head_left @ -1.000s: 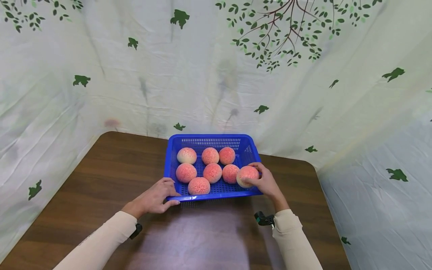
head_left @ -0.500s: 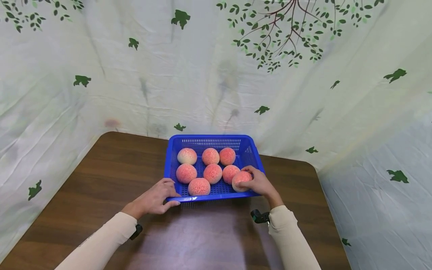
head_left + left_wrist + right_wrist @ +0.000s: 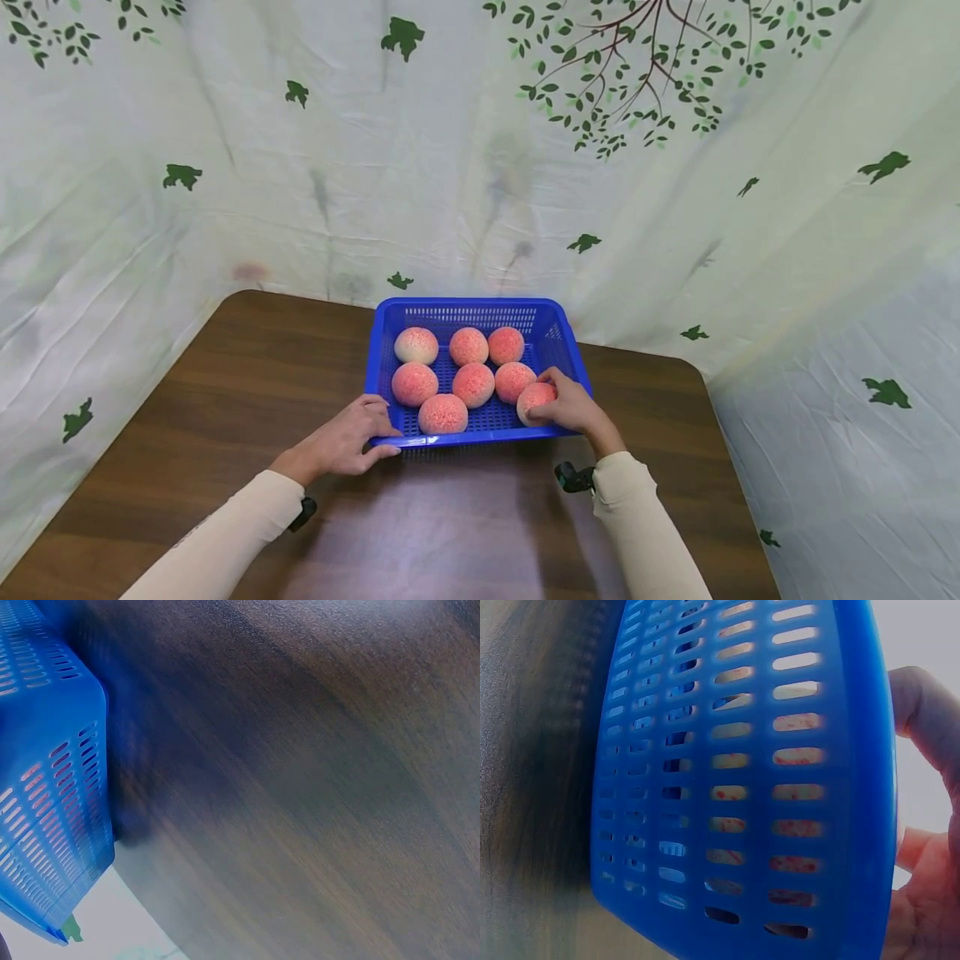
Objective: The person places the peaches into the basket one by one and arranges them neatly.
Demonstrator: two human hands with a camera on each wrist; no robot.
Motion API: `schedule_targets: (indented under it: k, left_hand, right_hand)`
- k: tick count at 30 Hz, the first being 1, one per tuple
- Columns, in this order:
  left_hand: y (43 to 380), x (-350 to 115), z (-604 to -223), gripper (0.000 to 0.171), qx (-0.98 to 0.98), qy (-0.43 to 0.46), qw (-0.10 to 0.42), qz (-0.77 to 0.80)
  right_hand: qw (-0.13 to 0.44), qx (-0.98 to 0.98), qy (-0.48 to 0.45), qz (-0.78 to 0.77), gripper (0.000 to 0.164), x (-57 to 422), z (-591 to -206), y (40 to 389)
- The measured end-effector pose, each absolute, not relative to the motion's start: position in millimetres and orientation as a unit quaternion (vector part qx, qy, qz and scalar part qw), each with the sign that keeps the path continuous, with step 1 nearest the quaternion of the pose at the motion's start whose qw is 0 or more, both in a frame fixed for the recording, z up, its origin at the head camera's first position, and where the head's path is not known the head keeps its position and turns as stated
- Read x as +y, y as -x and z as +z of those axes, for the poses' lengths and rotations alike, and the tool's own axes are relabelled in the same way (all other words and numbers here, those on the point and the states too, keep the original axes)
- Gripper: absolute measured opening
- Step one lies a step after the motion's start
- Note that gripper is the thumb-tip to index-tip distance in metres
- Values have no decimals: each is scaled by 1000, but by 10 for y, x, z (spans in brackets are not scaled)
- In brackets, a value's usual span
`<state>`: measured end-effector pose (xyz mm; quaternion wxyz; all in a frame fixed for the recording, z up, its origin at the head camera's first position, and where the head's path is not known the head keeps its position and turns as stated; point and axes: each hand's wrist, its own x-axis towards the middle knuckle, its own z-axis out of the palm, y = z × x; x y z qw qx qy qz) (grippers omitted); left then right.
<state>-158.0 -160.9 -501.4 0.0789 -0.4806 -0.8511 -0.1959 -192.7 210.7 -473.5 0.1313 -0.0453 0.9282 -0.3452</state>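
A blue slotted plastic basket holds several pink-and-cream peaches, among them one at the front left and a paler one at the back left. My left hand grips the basket's front left corner, fingers over the rim and thumb on the outer side. Inside the front right corner, my right hand holds a peach between thumb and fingers, beside another peach. Through the slots in the right wrist view, the peach shows behind the basket wall, with part of my right hand beyond the rim.
The basket stands on a brown wooden table near its back edge. Behind and at both sides hangs a pale curtain printed with leaves and branches.
My right hand has moved the held peach left and down, from the basket's right side into the front right corner. The left hand stays at its corner.
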Motion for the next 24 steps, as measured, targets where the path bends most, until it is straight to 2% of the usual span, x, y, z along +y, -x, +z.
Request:
schedule_targets:
  k: [7,16,24]
  left_hand:
    - [1583,-1605,-5010,16,-849,483,81,-199]
    - [1590,-1600,-5028,15,-847,487,86,-197]
    - [1576,-1611,-5016,17,-852,479,79,-197]
  right_hand:
    - [147,934,29,-324,53,2084,-4723,1926]
    - [159,946,71,-275,59,2070,-4691,1953]
    - [155,943,81,-283,54,2071,-4691,1961]
